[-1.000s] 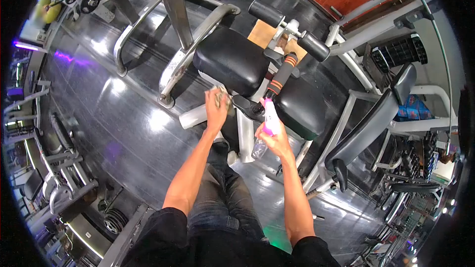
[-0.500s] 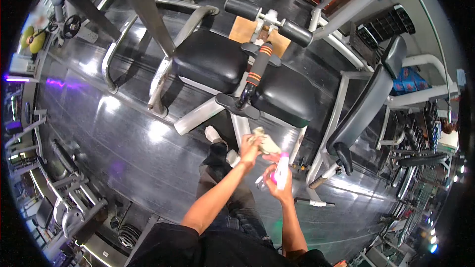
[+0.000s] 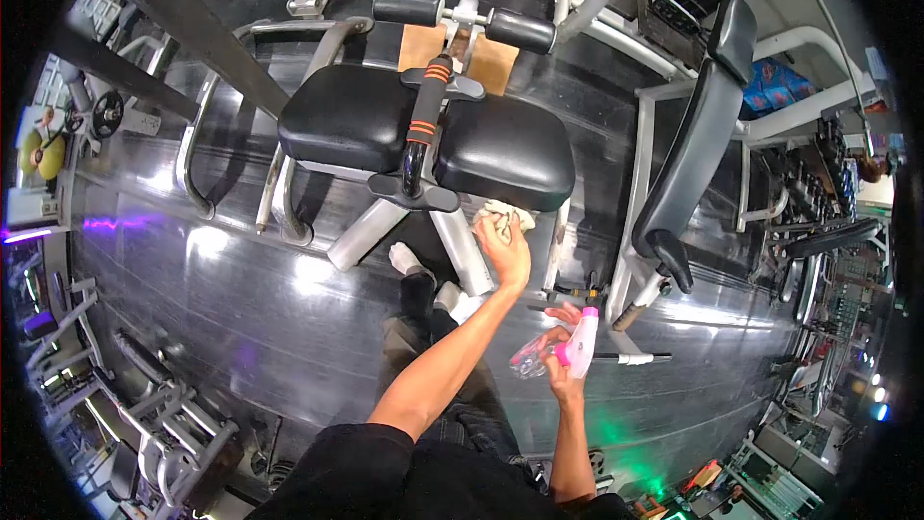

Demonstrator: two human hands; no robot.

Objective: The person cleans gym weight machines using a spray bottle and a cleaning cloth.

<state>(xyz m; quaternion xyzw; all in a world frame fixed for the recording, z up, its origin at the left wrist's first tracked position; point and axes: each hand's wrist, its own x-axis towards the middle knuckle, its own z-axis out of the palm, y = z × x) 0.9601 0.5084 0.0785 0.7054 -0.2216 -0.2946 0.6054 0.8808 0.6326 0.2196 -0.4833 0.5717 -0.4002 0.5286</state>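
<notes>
My left hand [image 3: 505, 248] grips a crumpled cream cloth [image 3: 506, 216] just below the front edge of the right black seat pad [image 3: 505, 149]. Whether the cloth touches the pad is hard to tell. Lower and to the right, my right hand [image 3: 561, 354] holds a spray bottle [image 3: 580, 342] with a white and pink head and a clear body tilted to the left. The left seat pad [image 3: 346, 116] and a dark handle with orange stripes [image 3: 430, 111] are beyond my hands.
A tall black backrest [image 3: 695, 144] on a grey frame stands to the right. Two foam rollers [image 3: 520, 29] sit behind the pads. Metal rails [image 3: 197, 149] are at left, and my feet [image 3: 404, 258] are on the dark floor.
My left hand has moved up with the cloth, closer to the right pad. My right hand and the bottle have shifted right, away from it. The camera view has shifted too.
</notes>
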